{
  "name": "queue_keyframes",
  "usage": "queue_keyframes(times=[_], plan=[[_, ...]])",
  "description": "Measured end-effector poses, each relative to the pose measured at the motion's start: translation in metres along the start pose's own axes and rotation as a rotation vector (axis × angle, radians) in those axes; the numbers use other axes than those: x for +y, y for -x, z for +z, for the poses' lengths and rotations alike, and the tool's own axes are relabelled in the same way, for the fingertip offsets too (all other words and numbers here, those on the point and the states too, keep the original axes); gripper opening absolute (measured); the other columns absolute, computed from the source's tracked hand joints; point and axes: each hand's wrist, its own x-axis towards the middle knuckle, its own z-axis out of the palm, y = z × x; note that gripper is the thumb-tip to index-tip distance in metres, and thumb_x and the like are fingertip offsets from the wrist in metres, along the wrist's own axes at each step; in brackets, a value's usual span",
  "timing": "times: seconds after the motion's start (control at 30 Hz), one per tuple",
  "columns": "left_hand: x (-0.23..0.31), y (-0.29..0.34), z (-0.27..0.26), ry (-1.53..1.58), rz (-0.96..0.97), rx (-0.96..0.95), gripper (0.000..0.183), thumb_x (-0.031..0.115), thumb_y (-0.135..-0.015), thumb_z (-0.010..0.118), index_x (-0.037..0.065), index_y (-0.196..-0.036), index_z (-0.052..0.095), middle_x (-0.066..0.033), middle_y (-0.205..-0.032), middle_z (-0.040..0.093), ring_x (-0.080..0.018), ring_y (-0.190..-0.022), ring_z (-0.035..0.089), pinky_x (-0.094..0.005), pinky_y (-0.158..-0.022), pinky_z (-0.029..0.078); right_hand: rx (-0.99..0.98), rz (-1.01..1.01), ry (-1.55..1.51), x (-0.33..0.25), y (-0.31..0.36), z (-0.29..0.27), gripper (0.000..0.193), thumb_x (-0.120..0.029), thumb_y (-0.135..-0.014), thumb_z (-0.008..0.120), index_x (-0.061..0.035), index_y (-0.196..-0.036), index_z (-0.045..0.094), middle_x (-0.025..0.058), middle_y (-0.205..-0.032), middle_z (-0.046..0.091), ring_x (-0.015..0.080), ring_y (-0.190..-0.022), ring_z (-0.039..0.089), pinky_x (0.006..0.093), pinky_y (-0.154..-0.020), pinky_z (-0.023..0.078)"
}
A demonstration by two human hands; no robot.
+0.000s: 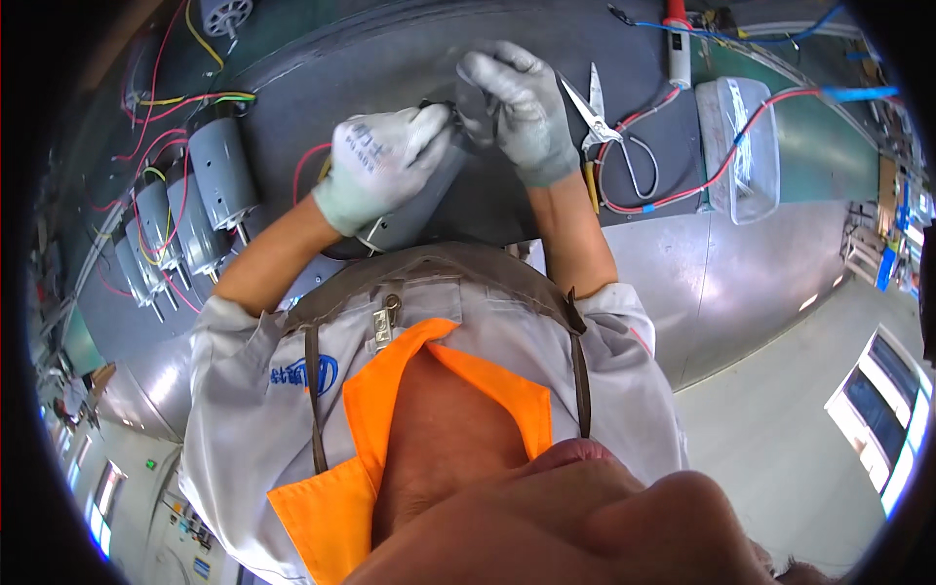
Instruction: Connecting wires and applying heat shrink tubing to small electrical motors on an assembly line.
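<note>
Both my hands wear whitish work gloves and meet over the dark table. My left hand (378, 159) is closed, its fingertips pinching a small black piece (441, 105) whose kind I cannot make out. Close beside it, my right hand (522, 107) is raised with the fingers curled in; its thumb side is smeared, and whatever it grips is hidden. Under my left wrist lies a grey rounded body (402, 226), partly covered, with a thin white strip by it. Red and yellow wires (314, 166) come out behind that wrist.
Scissors (595, 125) lie with blades apart right of my right hand. Beyond are a red-and-white handheld tool (679, 57), a looped red-grey cable (673, 193) and a clear plastic box (765, 185) with white strips. Several grey motors (222, 171) with wires stand at left.
</note>
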Motion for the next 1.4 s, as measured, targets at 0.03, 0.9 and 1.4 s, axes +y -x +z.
queue_keyframes(times=[0.03, 0.9, 1.4], plan=[[-0.005, -0.001, -0.005, -0.11, 0.08, -0.074, 0.017, 0.019, -0.084, 0.063, 0.011, -0.098, 0.063, -0.0082, -0.068, 0.061, -0.0272, -0.058, 0.063, -0.0392, -0.052, 0.049, -0.096, 0.065, 0.14, -0.006, 0.01, -0.002, 0.023, -0.018, -0.093, 0.069, 0.0039, -0.097, 0.066, 0.0034, -0.068, 0.062, 0.0093, -0.05, 0.051, 0.0244, -0.046, 0.039], [-0.023, -0.052, -0.001, 0.583, -0.037, -0.371, 0.02, 0.014, -0.092, 0.067, -0.001, -0.105, 0.07, -0.012, -0.097, 0.07, -0.0219, -0.091, 0.066, -0.0322, -0.085, 0.05, 0.29, -0.096, 1.778, -0.054, 0.077, -0.123, 0.061, 0.0, -0.076, 0.063, 0.001, -0.135, 0.05, 0.0272, -0.108, 0.065, 0.0418, -0.091, 0.066, 0.0415, -0.08, 0.056], [-0.085, -0.043, 0.016, 1.142, 0.002, -0.096, 0.03, 0.026, -0.1, 0.057, 0.001, -0.112, 0.069, -0.0086, -0.111, 0.068, -0.0212, -0.105, 0.063, -0.0361, -0.091, 0.05, -0.085, 0.143, 0.173, -0.012, 0.114, -0.068, 0.068, -0.014, -0.088, 0.072, 0.0014, -0.148, 0.042, 0.0172, -0.127, 0.061, 0.0253, -0.111, 0.063, 0.0426, -0.099, 0.05]])
